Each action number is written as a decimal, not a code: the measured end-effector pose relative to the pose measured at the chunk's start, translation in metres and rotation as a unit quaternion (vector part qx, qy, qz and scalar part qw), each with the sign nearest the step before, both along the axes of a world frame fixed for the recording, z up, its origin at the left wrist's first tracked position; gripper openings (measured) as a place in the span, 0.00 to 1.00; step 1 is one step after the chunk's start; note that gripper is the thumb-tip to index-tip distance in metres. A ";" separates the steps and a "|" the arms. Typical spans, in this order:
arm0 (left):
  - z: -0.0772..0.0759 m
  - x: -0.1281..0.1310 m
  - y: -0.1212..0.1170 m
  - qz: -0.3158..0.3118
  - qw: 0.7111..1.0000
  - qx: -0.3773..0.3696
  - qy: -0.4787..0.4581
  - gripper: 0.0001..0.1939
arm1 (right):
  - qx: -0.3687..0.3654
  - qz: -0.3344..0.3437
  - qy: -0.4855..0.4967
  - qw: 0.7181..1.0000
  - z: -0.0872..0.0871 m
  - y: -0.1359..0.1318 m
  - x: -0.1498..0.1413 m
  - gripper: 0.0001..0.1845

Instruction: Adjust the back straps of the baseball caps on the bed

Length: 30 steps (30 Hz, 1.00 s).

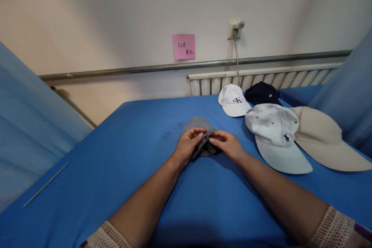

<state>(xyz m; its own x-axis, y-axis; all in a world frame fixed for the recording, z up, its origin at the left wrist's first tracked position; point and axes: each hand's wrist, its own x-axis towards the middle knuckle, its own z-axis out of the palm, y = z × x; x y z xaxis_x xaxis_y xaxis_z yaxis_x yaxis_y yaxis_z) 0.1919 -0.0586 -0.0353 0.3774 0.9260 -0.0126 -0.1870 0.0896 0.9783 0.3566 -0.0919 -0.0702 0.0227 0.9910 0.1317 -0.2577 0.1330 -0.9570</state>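
Observation:
A grey cap rests on the blue sheet in front of me, its brim pointing away and its back strap side toward me. My left hand pinches the cap's strap near a small shiny buckle. From the other side, my right hand grips the strap with thumb and fingers closed. The two hands nearly meet over the cap's opening. Much of the crown is hidden by my fingers, and the exact strap end in each hand is hard to make out.
At right lie a white cap, a black cap, a pale cap and a beige wide-brimmed hat. A thin stick lies at left on the blue sheet. Behind are a radiator, a metal rail and curtains.

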 end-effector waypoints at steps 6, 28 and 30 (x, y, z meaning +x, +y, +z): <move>0.007 0.000 -0.007 -0.034 0.999 0.015 0.033 0.18 | 0.016 0.018 -0.023 0.999 -0.002 -0.003 -0.001 0.15; 0.011 -0.002 -0.004 -0.025 0.996 -0.047 -0.067 0.17 | 0.030 -0.022 -0.044 0.998 0.002 -0.006 -0.002 0.17; 0.012 -0.002 -0.005 -0.037 0.996 -0.048 -0.068 0.15 | 0.029 -0.016 -0.043 0.999 0.001 -0.006 -0.002 0.17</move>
<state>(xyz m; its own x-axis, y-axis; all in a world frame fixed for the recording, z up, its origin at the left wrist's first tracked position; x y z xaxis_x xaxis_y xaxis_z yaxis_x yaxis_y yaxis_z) 0.1895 -0.0635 -0.0229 0.4494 0.8923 -0.0438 -0.3074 0.2004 0.9302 0.3543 -0.0980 -0.0687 0.0404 0.9807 0.1914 -0.1694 0.1955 -0.9660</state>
